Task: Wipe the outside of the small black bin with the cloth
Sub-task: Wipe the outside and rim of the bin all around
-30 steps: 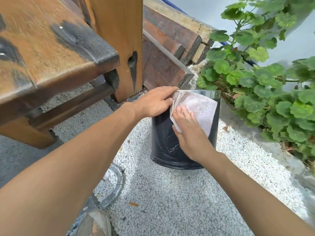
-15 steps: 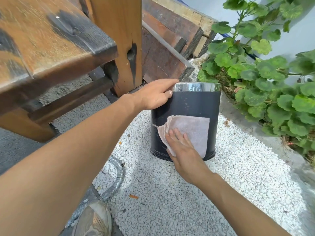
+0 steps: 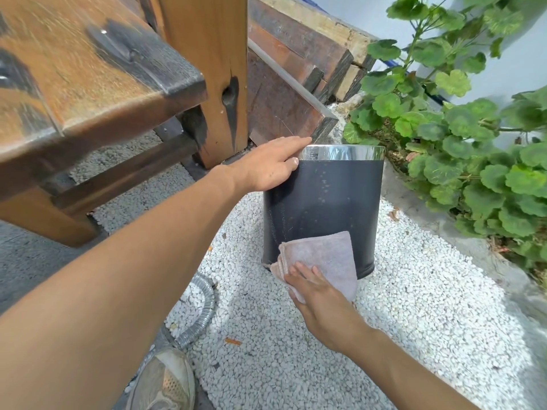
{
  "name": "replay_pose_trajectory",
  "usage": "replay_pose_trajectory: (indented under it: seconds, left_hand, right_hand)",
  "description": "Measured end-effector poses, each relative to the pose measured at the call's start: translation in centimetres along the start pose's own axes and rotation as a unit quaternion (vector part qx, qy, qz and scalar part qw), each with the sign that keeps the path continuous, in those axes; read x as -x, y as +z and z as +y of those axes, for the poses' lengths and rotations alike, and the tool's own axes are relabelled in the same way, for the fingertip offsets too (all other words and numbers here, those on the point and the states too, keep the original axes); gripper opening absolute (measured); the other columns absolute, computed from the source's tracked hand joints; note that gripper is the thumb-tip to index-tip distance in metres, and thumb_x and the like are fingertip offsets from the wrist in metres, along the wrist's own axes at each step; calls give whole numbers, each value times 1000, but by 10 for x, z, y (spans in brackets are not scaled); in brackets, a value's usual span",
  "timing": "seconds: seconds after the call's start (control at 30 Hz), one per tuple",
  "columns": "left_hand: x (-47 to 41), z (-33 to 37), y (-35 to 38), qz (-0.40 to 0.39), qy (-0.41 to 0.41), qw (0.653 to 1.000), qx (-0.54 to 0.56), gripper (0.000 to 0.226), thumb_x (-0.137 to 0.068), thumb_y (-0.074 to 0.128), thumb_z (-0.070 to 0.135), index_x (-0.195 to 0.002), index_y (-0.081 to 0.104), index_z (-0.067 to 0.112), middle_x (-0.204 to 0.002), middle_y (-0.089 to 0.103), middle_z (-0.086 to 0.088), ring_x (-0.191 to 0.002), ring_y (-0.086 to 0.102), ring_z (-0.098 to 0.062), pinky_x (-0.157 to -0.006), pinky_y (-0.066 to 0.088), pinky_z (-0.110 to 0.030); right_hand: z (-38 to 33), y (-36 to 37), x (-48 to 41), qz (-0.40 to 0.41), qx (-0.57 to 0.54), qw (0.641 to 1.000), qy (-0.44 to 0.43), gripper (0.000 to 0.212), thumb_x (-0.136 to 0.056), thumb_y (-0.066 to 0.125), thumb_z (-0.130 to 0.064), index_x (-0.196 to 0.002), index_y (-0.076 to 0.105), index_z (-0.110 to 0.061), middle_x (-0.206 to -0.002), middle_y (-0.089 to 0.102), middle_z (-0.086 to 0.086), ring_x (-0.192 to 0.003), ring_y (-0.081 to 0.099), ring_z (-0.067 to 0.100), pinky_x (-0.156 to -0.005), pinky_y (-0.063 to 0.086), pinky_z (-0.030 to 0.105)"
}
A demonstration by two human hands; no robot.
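Observation:
The small black bin (image 3: 324, 202) with a shiny metal rim stands upright on white gravel in the middle of the view. My left hand (image 3: 270, 168) lies flat against its upper left side, fingers straight along the rim. A folded pale pink cloth (image 3: 328, 257) is spread over the bin's lower front, reaching down past its base. My right hand (image 3: 315, 292) presses the cloth's lower left part against the bin with straight fingers. Dusty specks show on the bin's front above the cloth.
A wooden bench (image 3: 88, 84) and its post (image 3: 213, 69) stand to the left, stacked boards (image 3: 296, 69) behind the bin. A leafy plant (image 3: 458, 149) crowds the right. A corrugated metal hose (image 3: 201, 318) and my shoe (image 3: 164, 383) lie at the lower left.
My right hand has slid the cloth down the bin's front, from the rim to the base. My left hand stays at the bin's upper left.

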State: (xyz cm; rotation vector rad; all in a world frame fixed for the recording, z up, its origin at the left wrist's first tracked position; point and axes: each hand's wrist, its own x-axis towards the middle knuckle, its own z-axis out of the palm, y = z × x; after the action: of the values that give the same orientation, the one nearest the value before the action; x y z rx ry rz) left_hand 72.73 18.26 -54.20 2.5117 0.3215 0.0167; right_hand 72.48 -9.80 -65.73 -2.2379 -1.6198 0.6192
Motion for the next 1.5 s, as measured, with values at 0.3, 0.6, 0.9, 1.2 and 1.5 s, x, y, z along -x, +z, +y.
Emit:
replay_pose_trajectory:
  seconds: [0.3, 0.6, 0.9, 1.2, 1.5]
  left_hand:
    - [13, -18, 0, -13, -46, 999, 2, 52, -107, 32, 28, -157, 21, 17, -162, 27, 1, -149, 22, -15, -115, 15, -26]
    - [17, -30, 10, -17, -51, 998, 37, 58, -106, 33, 26, -159, 10, 22, -167, 6, 3, -154, 0, -15, -121, -1, -28]
    - [21, -41, 9, -13, -12, 998, 52, 60, -104, 36, 17, -159, 13, 17, -167, 11, -2, -153, 5, -17, -117, -3, -20]
    - [21, -36, -1, 16, 24, 996, 79, 36, -92, 47, 10, -127, 55, 9, -131, 58, -9, -122, 48, -20, -102, 33, -29]
    - [18, -40, -5, -16, -51, 997, 60, 50, -94, 49, 13, -144, 39, 13, -147, 44, -10, -134, 40, -23, -104, 28, -33]
  right_hand:
    - [-14, -46, -6, -60, -241, 947, 206, 37, -105, 38, -51, -123, 67, -36, -113, 73, -5, -99, 68, 11, -98, 52, 36]
    - [-25, -165, -32, 116, -544, 800, 224, 33, -106, 46, -23, -118, 75, -11, -109, 77, 11, -96, 75, 19, -70, 59, 25]
    - [-74, -185, -89, 361, -62, 927, 78, 35, -105, 43, -33, -131, 62, -20, -113, 70, 1, -95, 63, 11, -81, 45, 29]
    - [-56, -77, -127, 179, 188, 966, 19, 71, -88, 52, 1, -155, 28, 0, -161, 32, 21, -152, 23, 36, -125, 11, 44]
    - [-52, -45, -113, 141, 190, 972, 11, 73, -84, 57, 4, -153, 33, 3, -159, 35, 21, -151, 27, 36, -124, 15, 46]
